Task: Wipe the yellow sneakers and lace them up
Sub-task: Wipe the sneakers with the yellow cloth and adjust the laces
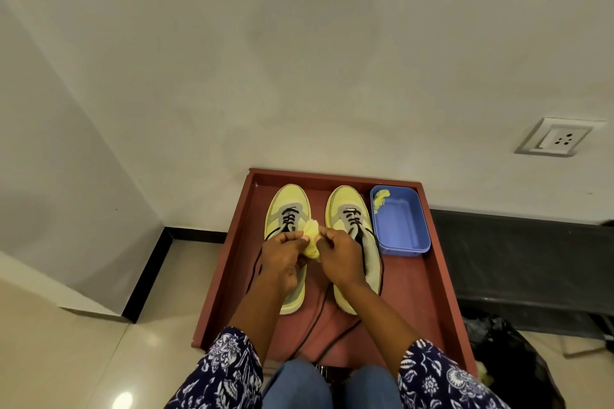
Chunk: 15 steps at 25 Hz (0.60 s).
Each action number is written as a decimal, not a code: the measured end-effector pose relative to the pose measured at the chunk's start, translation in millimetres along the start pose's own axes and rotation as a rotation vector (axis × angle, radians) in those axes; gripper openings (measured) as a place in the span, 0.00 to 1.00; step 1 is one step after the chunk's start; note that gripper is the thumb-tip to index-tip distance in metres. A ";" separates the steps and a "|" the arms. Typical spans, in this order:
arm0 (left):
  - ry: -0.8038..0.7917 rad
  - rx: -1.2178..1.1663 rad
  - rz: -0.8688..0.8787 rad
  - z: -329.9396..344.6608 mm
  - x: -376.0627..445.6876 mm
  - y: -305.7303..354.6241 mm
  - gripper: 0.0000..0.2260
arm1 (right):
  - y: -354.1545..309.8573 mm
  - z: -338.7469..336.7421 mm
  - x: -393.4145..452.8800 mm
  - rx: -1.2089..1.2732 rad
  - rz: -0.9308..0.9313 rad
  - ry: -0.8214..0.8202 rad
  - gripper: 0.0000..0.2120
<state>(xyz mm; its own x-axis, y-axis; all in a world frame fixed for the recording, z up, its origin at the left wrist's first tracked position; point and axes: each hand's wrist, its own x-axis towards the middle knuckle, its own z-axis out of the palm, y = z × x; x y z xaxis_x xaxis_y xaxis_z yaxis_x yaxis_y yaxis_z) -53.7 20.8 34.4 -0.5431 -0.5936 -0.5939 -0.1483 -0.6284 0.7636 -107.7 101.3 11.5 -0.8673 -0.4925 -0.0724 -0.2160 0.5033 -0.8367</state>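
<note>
Two yellow sneakers [288, 209] stand side by side in a red-brown tray [442, 276], partly under the fingers, black laces [319, 315] trailing loose. Left hand [282, 257] and right hand [342, 257] both pinch a small yellow cloth [312, 239] between curled fingers. Right of the fingers sits a blue tub [403, 226].

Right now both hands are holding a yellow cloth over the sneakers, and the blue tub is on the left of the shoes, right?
Nearly. The head view shows the left hand and right hand holding the yellow cloth over the sneakers, but the blue tub sits to their right, not left.
</note>
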 end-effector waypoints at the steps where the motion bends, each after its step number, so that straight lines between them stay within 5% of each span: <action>1: 0.000 0.008 0.001 -3.4 -0.9 0.3 0.06 | -1.0 2.7 -3.4 0.052 0.041 -0.054 0.17; 4: -0.028 0.045 0.002 -13.0 -3.3 -0.4 0.06 | 6.7 12.1 -6.7 0.331 0.224 -0.165 0.24; 7: -0.105 0.272 0.114 -24.7 1.2 -4.4 0.04 | 3.9 11.5 -13.6 0.470 0.260 -0.158 0.07; 10: -0.016 0.736 0.413 -40.3 9.4 -2.3 0.03 | 5.1 6.5 -17.0 0.273 0.170 -0.009 0.10; 13: 0.104 0.823 0.579 -58.1 8.2 4.4 0.04 | 8.7 3.1 -22.3 0.086 0.091 0.180 0.15; 15: 0.047 0.868 0.623 -67.7 7.0 4.2 0.06 | 13.2 7.4 -28.4 0.022 0.090 0.200 0.14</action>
<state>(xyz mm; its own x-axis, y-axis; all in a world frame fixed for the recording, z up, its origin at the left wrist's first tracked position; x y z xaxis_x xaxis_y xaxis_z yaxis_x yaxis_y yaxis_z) -2.2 -20.1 16.3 -0.6960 -0.7173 -0.0323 -0.4036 0.3537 0.8438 -82.6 116.7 -1.5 -0.9548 -0.2944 -0.0402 -0.1254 0.5219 -0.8437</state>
